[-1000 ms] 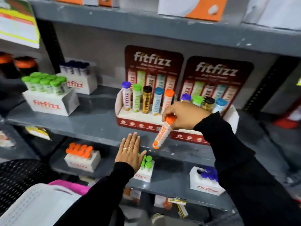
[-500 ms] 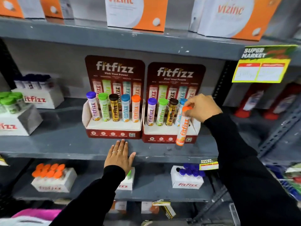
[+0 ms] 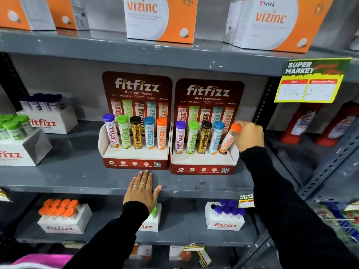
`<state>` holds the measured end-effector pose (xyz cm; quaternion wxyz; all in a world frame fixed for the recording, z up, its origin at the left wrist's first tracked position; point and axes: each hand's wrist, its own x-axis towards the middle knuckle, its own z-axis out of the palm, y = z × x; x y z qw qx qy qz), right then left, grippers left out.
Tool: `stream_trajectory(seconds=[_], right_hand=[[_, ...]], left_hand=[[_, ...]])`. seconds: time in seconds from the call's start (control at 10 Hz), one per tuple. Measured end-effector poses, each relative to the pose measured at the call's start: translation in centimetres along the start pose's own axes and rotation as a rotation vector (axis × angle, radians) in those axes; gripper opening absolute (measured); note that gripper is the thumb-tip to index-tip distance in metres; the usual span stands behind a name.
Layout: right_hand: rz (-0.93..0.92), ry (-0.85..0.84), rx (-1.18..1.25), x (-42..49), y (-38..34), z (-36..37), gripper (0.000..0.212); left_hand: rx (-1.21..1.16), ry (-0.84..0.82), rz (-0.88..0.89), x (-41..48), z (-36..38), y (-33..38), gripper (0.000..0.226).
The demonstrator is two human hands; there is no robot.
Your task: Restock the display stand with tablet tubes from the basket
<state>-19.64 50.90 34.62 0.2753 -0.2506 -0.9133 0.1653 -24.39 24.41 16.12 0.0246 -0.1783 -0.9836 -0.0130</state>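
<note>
Two red fitfizz display stands sit side by side on the middle grey shelf. The left stand [image 3: 134,163] holds several upright tubes with coloured caps. The right stand [image 3: 202,168] holds several tubes too. My right hand [image 3: 247,135] grips the orange-capped tube [image 3: 227,141] by its cap; the tube leans left, its foot at the stand's rightmost hole. My left hand [image 3: 142,189] lies flat on the shelf's front edge, fingers apart, holding nothing. The basket is almost out of view at the bottom left.
White fitfizz boxes of green-capped tubes [image 3: 15,140] and dark-capped tubes [image 3: 46,113] stand at the left. The lower shelf carries boxes with orange caps [image 3: 62,216] and purple caps [image 3: 226,216]. Orange vizinc cartons [image 3: 159,18] line the top shelf. A yellow price tag [image 3: 310,82] hangs at right.
My right hand has carried the orange-capped tube up and rightwards from in front of the stand into its right end. The camera has come closer. My left hand stays on the shelf edge.
</note>
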Motion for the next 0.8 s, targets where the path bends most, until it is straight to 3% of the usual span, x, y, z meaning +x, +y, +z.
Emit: stream_trajectory(seconds=[0.5,0.7,0.8], right_hand=[[-0.016,-0.251,-0.115,3.4,0.1,1.9,0.032],[-0.216,-0.095,-0.109,0.0,-0.3,2.0,0.048],[-0.526,-0.064,-0.111,-4.7,-1.7,3.0,0.049]], left_hand=[[0.004,-0.081,-0.011,-0.1,-0.9,0.2,0.065],[-0.066,-0.06,-0.057,-0.7,-1.1,0.8,0.063],[-0.085,0.105,-0.035,-0.9,-1.6,1.4,0.063]])
